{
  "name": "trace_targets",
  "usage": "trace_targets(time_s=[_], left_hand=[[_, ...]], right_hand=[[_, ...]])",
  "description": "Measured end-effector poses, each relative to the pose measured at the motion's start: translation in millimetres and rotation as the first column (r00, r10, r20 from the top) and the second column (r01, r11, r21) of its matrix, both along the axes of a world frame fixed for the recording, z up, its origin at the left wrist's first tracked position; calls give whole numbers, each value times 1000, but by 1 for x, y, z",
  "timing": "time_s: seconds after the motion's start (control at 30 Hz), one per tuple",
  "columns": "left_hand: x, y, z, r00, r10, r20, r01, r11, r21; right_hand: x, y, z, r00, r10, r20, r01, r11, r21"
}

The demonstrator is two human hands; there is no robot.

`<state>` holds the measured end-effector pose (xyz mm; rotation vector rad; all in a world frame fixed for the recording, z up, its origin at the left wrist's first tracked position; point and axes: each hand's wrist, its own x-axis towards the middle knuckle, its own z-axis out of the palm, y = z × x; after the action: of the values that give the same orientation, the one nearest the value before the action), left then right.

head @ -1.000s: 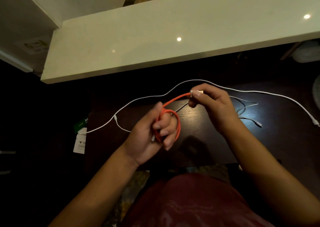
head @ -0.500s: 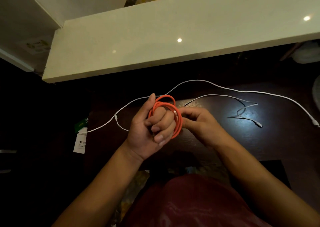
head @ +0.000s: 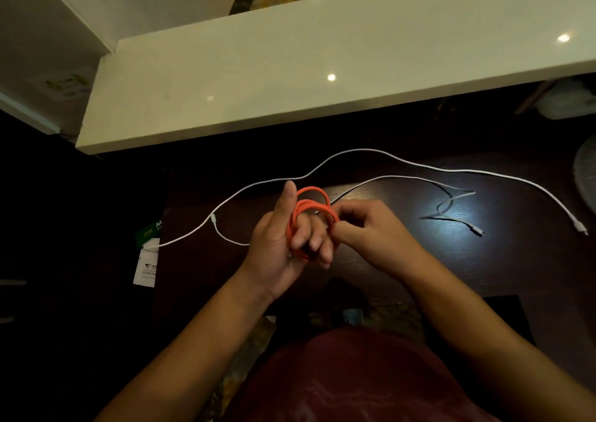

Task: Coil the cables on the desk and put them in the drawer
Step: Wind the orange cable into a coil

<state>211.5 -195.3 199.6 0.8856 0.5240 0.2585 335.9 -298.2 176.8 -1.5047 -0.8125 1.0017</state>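
Orange cable (head: 311, 218) looped round left hand (head: 283, 238) curled fingers; right hand (head: 371, 228) pinches coil's right edge.

Dim room. Dark wood-grain table (head: 403, 279) w/ a glossy patch of reflected light at right. Above it a pale cream shelf (head: 290, 83) runs across, showing small ceiling-light reflections. White wall upper left; floor at left lies in deep shadow.

Orange cable (head: 311, 218) partly hidden behind left hand (head: 283, 244) fingers; small card (head: 145, 268) print unreadable.
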Motion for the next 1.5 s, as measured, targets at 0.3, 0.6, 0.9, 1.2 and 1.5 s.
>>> trace_targets(time_s=[0.3,0.6,0.9,1.2,1.5], left_hand=[[4,-3,-7,913,330,-239,-225,898,379],[-1,5,-14,922,243,-301,28,734,678],[-14,13,-17,921,101,-376,218,665,714],[-13,19,-16,931,110,-348,284,380,880],[-11,22,-19,918,171,-358,282,353,892]], right_hand=[[-1,4,-3,995,-33,-98,36,999,20],[1,2,-5,952,-47,-302,78,993,90],[8,-5,-17,972,28,-233,2,992,127],[5,-2,-24,988,25,-152,-7,993,114],[1,5,-20,675,-276,684,243,959,146]])
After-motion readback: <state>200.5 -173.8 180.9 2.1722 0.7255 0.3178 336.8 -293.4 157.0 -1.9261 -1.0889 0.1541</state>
